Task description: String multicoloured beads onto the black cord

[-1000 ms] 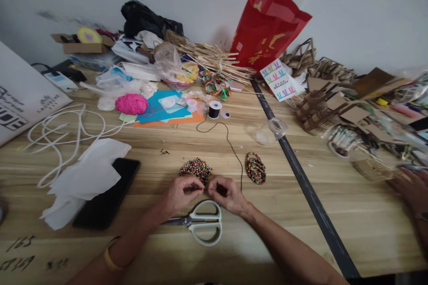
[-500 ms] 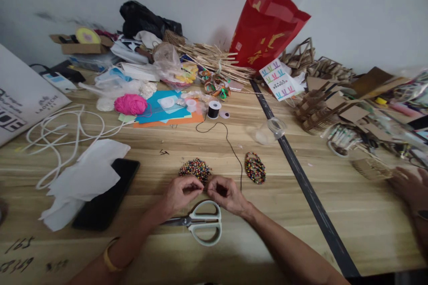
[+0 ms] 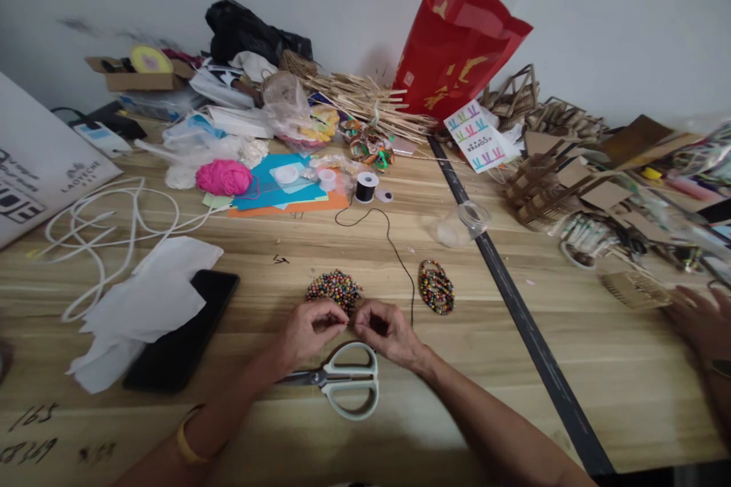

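Observation:
My left hand and my right hand rest on the wooden table, fingertips pinched together just below a round pile of small coloured beads. A thin black cord runs from a black spool down to my right hand, which pinches it. What my left fingers pinch is too small to see. A finished oval of coloured beads lies to the right of the cord. Pale green-handled scissors lie directly under my wrists.
A black phone under white tissue lies at left, near a white cable. Pink yarn, coloured paper, a red bag and craft clutter fill the back. Another person's hand is at the right edge.
My hands stay in place by the bead pile. The other person's hand at the right edge has shifted slightly.

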{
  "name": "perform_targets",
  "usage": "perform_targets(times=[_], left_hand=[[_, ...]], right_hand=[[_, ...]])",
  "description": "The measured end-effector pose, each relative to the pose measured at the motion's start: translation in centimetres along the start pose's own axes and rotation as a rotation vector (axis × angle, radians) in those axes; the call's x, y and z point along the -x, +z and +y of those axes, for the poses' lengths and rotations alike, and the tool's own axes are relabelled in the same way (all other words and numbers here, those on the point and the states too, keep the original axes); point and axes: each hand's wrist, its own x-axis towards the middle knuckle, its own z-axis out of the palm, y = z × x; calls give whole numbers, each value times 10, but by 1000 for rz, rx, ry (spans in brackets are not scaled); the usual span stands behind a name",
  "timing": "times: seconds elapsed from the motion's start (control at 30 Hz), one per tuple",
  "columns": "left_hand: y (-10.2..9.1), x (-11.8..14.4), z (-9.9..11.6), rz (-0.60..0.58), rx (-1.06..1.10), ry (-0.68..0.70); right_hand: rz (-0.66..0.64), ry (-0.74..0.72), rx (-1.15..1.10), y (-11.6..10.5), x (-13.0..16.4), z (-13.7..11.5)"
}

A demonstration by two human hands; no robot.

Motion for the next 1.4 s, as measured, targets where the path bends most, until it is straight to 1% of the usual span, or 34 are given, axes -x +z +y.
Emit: perform_targets(times=[0.33, 0.43, 0.97, 1.2, 1.4], left_hand=[[1, -1, -1, -12, 3, -7], [0, -1, 0, 0, -2, -3], [1, 0, -2, -4, 5, 11], [0, 0, -1, 12, -4, 30], [0, 0, 0, -5, -3, 0]], right_hand=[[5, -10, -7, 0, -1, -4], [6, -15, 2, 0, -1, -5], [1, -6, -13, 0, 0, -3], [-3, -3, -20, 0, 0, -2], [4, -8, -5, 0, -1, -2]])
